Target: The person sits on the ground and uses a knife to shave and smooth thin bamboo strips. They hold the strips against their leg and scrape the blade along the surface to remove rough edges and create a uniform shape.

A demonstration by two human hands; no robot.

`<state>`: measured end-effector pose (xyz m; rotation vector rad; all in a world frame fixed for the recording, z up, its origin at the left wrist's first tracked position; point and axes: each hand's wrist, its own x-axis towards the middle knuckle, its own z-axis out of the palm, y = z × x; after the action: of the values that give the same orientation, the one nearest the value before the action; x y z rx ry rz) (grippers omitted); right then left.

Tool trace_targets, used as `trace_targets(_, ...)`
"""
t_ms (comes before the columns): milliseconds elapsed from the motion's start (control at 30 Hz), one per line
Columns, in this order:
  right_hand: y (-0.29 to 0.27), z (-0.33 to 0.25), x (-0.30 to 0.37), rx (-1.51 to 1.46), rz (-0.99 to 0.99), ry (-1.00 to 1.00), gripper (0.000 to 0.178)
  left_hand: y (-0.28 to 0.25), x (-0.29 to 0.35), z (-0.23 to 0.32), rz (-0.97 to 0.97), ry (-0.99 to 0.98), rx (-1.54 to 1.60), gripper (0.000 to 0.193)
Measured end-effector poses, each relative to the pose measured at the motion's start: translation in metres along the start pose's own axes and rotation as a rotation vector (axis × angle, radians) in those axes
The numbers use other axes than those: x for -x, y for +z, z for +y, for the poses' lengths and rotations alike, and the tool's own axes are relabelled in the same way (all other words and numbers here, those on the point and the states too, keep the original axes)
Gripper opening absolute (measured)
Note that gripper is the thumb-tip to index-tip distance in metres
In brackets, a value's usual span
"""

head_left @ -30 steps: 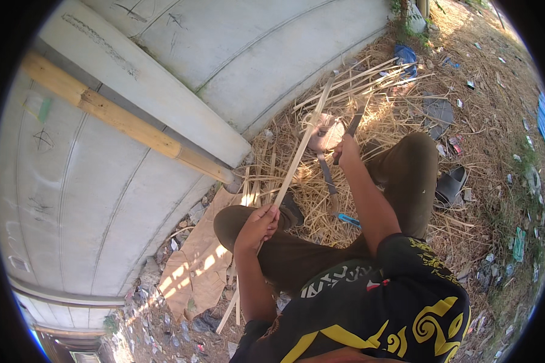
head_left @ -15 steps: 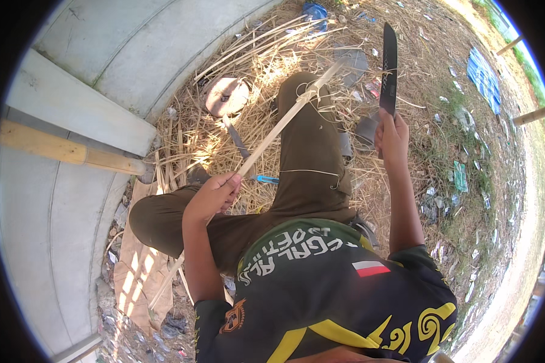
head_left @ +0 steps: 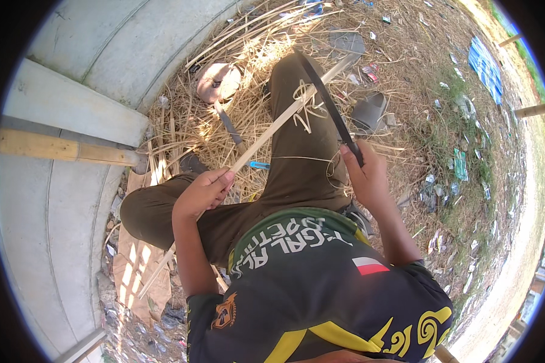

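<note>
My left hand (head_left: pixel 204 192) is closed around a long pale bamboo strip (head_left: pixel 266 134). The strip runs diagonally across my raised knee, its far end pointing away to the upper right. Thin curled shavings (head_left: pixel 304 107) cling to it near the knee. In my right hand (head_left: pixel 368 172) is a large knife (head_left: pixel 328 101) with a long dark blade, its handle mostly covered by my fingers. The blade slants up and left, crossing over the strip just beyond the curls; whether it touches the strip, I cannot tell.
Dry shavings and strips (head_left: pixel 260 66) litter the ground ahead. A round block (head_left: pixel 218 83), another blade (head_left: pixel 227 124) and a blue cutter (head_left: pixel 260 165) lie between my legs and the wall (head_left: pixel 48 199). A grey sandal (head_left: pixel 369 111) sits right of my knee. Brown cardboard (head_left: pixel 140 257) lies left.
My right hand has brought the knife left and lower, from upright beside the knee to slanting across the strip. My left hand keeps hold of the strip, shifted slightly left.
</note>
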<state>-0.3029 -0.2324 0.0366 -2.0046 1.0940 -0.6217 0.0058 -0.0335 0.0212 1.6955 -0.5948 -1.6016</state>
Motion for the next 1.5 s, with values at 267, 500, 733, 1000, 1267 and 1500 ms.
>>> trace_targets(267,0.006,-0.011,-0.018,0.174,-0.121,0.017,0.029,-0.001,-0.005,-0.003,0.037,-0.021,-0.020,0.036)
trace_targets(500,0.003,-0.010,-0.007,-0.045,0.145,-0.048,0.031,0.002,-0.002,-0.002,0.046,0.007,-0.022,0.039)
trace_targets(733,0.010,0.000,-0.017,0.105,-0.038,0.010,0.031,0.000,-0.004,-0.003,0.032,0.026,-0.015,0.034)
trace_targets(1000,0.002,-0.002,-0.017,0.166,-0.180,0.039,0.030,-0.002,-0.001,-0.002,0.006,-0.005,-0.019,0.031)
trace_targets(1267,0.003,0.001,-0.013,0.036,-0.015,-0.053,0.030,-0.002,-0.002,-0.004,0.001,-0.011,0.015,0.029)
trace_targets(1500,0.001,0.000,-0.016,0.135,0.026,-0.120,0.027,-0.001,-0.001,-0.006,0.023,0.036,-0.009,0.029)
